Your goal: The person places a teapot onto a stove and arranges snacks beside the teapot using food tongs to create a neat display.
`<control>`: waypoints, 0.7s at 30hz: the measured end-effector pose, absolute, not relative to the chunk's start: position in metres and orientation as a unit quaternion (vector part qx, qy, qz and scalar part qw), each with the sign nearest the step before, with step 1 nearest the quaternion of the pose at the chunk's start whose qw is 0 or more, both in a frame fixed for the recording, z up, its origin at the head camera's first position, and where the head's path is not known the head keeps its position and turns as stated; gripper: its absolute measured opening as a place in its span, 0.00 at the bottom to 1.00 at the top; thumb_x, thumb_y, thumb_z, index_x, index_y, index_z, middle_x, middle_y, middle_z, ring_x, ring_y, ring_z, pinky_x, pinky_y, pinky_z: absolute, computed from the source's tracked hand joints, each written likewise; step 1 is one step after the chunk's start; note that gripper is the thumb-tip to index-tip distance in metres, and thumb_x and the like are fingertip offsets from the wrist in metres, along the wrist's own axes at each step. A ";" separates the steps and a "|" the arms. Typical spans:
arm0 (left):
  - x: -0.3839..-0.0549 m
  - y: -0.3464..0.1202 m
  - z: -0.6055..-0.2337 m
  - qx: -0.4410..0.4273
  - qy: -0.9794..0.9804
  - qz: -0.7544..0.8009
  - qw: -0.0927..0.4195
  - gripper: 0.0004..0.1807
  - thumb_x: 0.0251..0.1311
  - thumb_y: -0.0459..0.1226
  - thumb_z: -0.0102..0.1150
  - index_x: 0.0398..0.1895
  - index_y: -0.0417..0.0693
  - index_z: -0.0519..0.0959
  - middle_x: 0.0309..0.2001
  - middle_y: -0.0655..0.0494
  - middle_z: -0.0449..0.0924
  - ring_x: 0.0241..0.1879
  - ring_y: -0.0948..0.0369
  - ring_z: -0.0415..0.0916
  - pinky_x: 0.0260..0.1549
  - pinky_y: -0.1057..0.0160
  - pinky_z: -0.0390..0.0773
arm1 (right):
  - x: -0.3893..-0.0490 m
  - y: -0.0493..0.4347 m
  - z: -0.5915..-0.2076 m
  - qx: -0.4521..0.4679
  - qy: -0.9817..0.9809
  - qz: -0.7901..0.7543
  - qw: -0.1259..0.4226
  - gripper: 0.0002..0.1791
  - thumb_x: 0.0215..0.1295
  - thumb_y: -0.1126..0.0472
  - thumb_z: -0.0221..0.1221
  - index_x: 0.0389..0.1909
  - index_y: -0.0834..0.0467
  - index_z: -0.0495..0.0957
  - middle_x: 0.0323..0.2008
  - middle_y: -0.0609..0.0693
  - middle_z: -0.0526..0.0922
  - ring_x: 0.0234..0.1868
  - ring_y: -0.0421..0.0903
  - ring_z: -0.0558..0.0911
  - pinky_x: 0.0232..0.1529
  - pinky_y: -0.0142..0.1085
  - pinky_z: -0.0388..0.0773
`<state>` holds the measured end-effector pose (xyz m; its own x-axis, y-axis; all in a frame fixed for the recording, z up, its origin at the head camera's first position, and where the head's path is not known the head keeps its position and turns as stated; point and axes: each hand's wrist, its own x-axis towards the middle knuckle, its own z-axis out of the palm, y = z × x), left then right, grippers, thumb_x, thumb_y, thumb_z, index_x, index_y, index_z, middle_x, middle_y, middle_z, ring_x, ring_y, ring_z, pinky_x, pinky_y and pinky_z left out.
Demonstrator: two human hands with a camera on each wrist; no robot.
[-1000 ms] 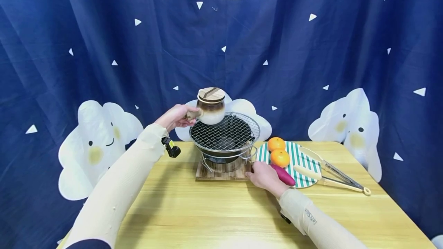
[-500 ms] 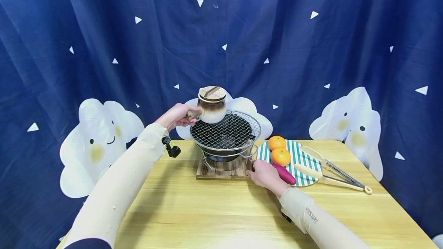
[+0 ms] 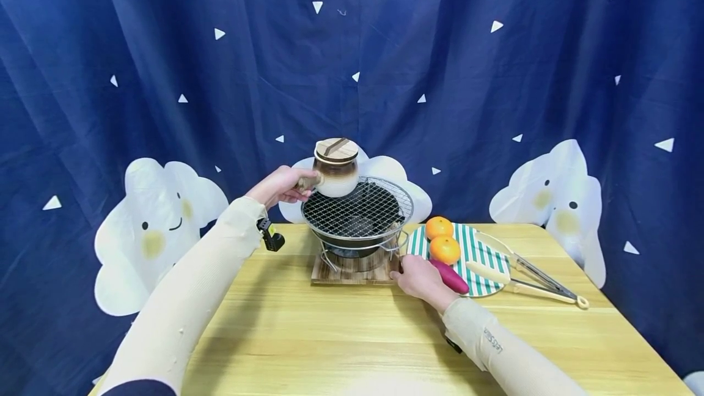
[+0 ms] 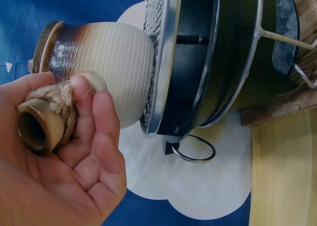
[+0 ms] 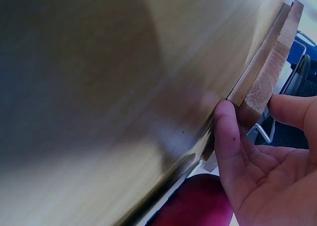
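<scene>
My left hand (image 3: 288,183) grips the hollow side handle (image 4: 55,129), wrapped in twine, of a ribbed brown-to-cream pot (image 3: 337,182). A round wooden lid (image 3: 337,150) covers the pot. In the left wrist view the pot's base is right at the wire mesh (image 4: 154,18) of a round black tabletop grill (image 3: 352,242). The grill stands on a square wooden board (image 3: 352,277). My right hand (image 3: 420,280) pinches that board's near right corner, thumb on top and fingers at its underside in the right wrist view. Beside this hand lies a purple sweet potato (image 3: 452,278).
Right of the grill, a green-and-white striped round mat (image 3: 481,288) bears two oranges (image 3: 444,250) and the sweet potato. Cream-tipped tongs (image 3: 541,283) lie partly over the mat. A blue curtain (image 3: 352,78) with cloud prints hangs behind the wooden table (image 3: 330,335).
</scene>
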<state>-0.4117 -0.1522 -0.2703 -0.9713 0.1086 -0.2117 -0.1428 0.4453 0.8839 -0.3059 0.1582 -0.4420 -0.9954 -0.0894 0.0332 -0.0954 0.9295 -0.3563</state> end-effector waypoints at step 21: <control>-0.406 -0.151 -0.268 0.007 0.853 0.510 0.111 0.29 0.62 0.58 0.59 0.51 0.42 0.82 0.25 0.59 0.86 0.24 0.63 0.82 0.26 0.67 0.76 | -0.306 0.160 -0.442 0.051 -0.982 0.181 0.017 0.20 0.65 0.48 0.65 0.19 0.53 0.73 0.23 0.51 0.77 0.26 0.48 0.76 0.26 0.43 0.73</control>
<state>-0.4062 -0.1508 -0.2682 -0.9752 0.1250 -0.1828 -0.1018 0.4803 0.8712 -0.3058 0.1598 -0.4419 -0.9942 -0.0948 0.0517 -0.1070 0.9290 -0.3542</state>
